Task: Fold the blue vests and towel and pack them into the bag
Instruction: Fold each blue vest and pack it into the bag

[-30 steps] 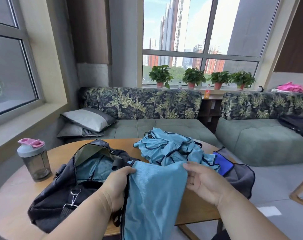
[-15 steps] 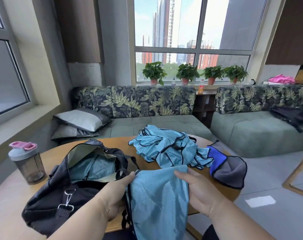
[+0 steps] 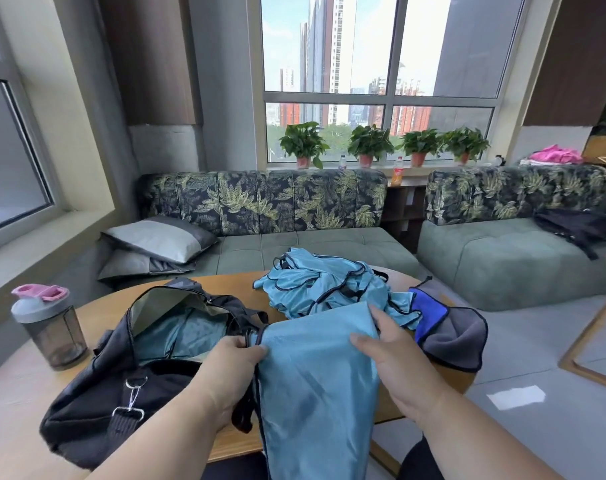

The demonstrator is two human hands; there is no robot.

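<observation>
A light blue vest (image 3: 315,382) with dark trim hangs in front of me over the table's near edge. My left hand (image 3: 232,368) pinches its top left corner, and my right hand (image 3: 395,362) grips its top right corner. A black duffel bag (image 3: 97,403) lies open on the left, with light blue fabric inside it. A heap of crumpled blue vests (image 3: 322,285) sits behind the held vest. A blue and grey towel (image 3: 450,327) lies bunched at the right.
A round wooden table (image 3: 239,289) carries everything. A shaker bottle (image 3: 48,327) with a pink lid stands at its far left. Green sofas with cushions lie beyond, and a wooden frame (image 3: 585,348) stands on the floor at right.
The view has tilted and shifted slightly. Both hands keep hold of the vest's top edge, and the vest now hangs a little flatter and wider between them.
</observation>
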